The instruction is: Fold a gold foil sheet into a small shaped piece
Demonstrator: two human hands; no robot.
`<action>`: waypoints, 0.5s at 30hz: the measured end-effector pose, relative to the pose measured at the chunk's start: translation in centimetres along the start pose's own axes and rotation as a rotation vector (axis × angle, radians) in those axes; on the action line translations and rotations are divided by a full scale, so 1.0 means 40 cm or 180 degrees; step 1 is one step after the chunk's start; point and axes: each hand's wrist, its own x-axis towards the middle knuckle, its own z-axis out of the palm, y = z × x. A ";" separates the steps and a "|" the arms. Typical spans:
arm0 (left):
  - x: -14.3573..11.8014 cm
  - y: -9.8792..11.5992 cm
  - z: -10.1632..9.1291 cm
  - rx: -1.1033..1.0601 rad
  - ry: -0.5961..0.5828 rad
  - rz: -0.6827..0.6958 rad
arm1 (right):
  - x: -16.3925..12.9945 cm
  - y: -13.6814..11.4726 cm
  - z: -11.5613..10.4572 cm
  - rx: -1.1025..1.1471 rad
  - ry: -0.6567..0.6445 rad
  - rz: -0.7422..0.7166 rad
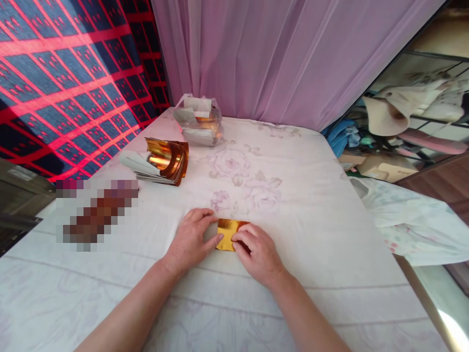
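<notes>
A small rectangle of shiny gold foil paper lies on the flowered cloth in front of me. My left hand rests at its left side, with fingers stretched and the thumb tip touching the paper's lower left part. On the right side my right hand is curled, thumb and index finger pinched together at the paper. The right fingers cover the paper's right end, so any fold there is hidden.
At the back left stands a stack of curled gold foil sheets with pale backs. Behind it sits a clear plastic bag of similar sheets. A pixelated patch hides something on the left. Shelves with a hat are at right.
</notes>
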 end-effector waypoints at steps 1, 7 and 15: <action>0.000 -0.001 0.001 -0.0024 0.0006 -0.0001 | 0.000 0.001 0.000 0.0013 -0.0003 0.0002; 0.000 0.005 -0.004 -0.0194 0.0193 -0.0045 | 0.000 0.000 0.000 0.0036 0.0003 0.0020; -0.027 0.083 0.022 0.0281 0.0162 0.0049 | 0.002 0.004 0.002 0.0163 0.0100 0.0108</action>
